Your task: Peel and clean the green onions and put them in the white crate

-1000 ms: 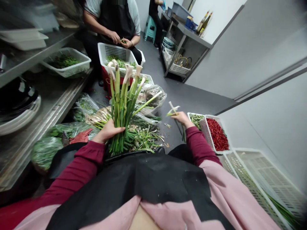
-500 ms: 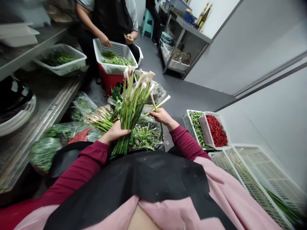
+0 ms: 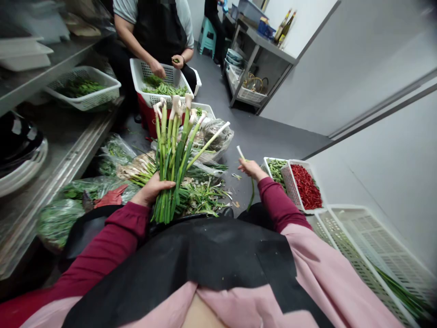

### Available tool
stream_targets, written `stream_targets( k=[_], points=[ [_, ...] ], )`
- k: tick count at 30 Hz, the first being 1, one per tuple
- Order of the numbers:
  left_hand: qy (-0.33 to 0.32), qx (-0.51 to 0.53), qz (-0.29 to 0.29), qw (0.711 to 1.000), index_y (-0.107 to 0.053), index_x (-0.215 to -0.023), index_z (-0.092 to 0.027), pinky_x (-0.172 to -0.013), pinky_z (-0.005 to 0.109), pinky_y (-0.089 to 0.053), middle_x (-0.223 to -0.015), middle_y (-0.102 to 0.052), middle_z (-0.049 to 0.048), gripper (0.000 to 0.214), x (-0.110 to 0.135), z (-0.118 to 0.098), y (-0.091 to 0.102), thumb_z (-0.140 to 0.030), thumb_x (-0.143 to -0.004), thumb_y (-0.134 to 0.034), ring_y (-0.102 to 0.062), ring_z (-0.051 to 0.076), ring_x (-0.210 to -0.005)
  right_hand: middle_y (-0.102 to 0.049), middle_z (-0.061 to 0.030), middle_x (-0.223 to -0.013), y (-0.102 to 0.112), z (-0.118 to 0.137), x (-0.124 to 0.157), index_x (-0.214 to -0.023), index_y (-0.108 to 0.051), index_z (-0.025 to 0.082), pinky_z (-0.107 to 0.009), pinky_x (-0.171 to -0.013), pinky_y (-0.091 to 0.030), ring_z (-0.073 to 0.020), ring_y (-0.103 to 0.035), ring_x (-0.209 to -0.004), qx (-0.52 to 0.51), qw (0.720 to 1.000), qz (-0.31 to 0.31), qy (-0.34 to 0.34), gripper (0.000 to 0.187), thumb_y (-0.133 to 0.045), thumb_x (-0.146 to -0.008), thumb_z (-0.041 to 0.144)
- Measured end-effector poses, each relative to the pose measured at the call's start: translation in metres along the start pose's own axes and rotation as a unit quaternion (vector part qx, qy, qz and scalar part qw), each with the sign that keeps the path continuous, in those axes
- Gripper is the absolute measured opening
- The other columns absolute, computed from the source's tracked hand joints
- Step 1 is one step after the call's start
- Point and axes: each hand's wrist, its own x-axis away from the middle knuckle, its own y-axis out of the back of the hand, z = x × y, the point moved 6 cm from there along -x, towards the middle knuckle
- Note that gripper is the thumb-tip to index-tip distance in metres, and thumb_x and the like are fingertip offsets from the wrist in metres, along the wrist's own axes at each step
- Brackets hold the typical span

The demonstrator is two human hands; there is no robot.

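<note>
My left hand (image 3: 152, 189) is closed around a thick bunch of spring onions (image 3: 173, 150), held upright with the white root ends on top. My right hand (image 3: 251, 169) is off to the right, closed on a single spring onion stalk (image 3: 246, 171) whose green end hangs down past my wrist. Below both hands lies a heap of green trimmings (image 3: 201, 196) on the floor, just beyond my black apron.
A white basket of red chillies (image 3: 305, 186) and one of green chillies (image 3: 277, 171) sit at right, with long white crates (image 3: 372, 255) nearer. Another person (image 3: 157, 32) sorts greens in a white basket (image 3: 160, 84). Steel shelving (image 3: 68, 141) and bagged vegetables (image 3: 114, 155) are at left.
My right hand has pulled away from the bunch to the right, holding one stalk. The bunch in my left hand has tipped back more upright.
</note>
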Motion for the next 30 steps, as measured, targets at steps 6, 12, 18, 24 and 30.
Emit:
stream_targets(
  k=[6, 12, 18, 24, 30],
  points=[
    [0.001, -0.015, 0.027, 1.0, -0.062, -0.095, -0.012, -0.06, 0.032, -0.052, -0.076, -0.07, 0.0065, 0.049, -0.009, 0.006, -0.01, -0.03, -0.051, -0.076, -0.064, 0.022, -0.065, -0.037, 0.0096, -0.04, -0.087, 0.029, 0.048, -0.077, -0.059, 0.014, -0.018, -0.032, -0.016, -0.0027, -0.025, -0.032, -0.016, 0.987, 0.128, 0.098, 0.019, -0.068, -0.068, 0.028],
    [0.032, 0.005, 0.065, 0.997, -0.063, -0.091, -0.01, -0.061, 0.034, -0.052, -0.075, -0.07, 0.0071, 0.049, -0.009, 0.015, -0.024, -0.028, -0.049, -0.078, -0.065, 0.024, -0.065, -0.031, 0.0102, -0.048, -0.127, 0.096, 0.075, -0.076, -0.051, 0.018, -0.016, -0.034, -0.019, -0.0022, -0.024, -0.036, -0.186, 0.946, 0.227, 0.136, 0.034, -0.068, -0.072, 0.047],
    [-0.007, 0.043, 0.107, 0.993, -0.066, -0.1, -0.01, -0.075, 0.036, -0.052, -0.092, -0.072, 0.0114, 0.053, -0.007, 0.008, -0.031, -0.025, -0.051, -0.077, -0.067, 0.027, -0.083, -0.049, 0.0025, -0.06, -0.053, 0.11, 0.042, -0.071, -0.046, 0.018, -0.019, -0.046, -0.038, -0.0052, -0.043, -0.046, -0.202, 0.943, -0.061, 0.256, 0.034, -0.046, -0.087, 0.047],
    [0.0, 0.088, 0.152, 0.984, -0.065, -0.106, -0.009, -0.069, 0.036, -0.054, -0.085, -0.072, 0.0108, 0.051, -0.01, 0.011, -0.034, -0.024, -0.058, -0.073, -0.067, 0.024, -0.072, -0.043, 0.0041, -0.055, -0.053, 0.107, 0.057, -0.067, -0.052, 0.015, -0.019, -0.046, -0.031, -0.0057, -0.037, -0.049, -0.015, 0.936, -0.069, 0.344, 0.032, -0.059, -0.078, 0.044],
    [0.022, 0.067, 0.169, 0.983, -0.064, -0.106, -0.009, -0.064, 0.037, -0.054, -0.085, -0.073, 0.0122, 0.054, -0.006, 0.016, -0.044, -0.025, -0.056, -0.073, -0.068, 0.027, -0.072, -0.029, 0.0106, -0.045, -0.181, 0.053, 0.08, -0.065, -0.041, 0.021, -0.02, -0.035, -0.017, -0.0038, -0.021, -0.037, -0.069, 0.94, 0.326, 0.075, 0.044, -0.071, -0.062, 0.052]
  ],
)
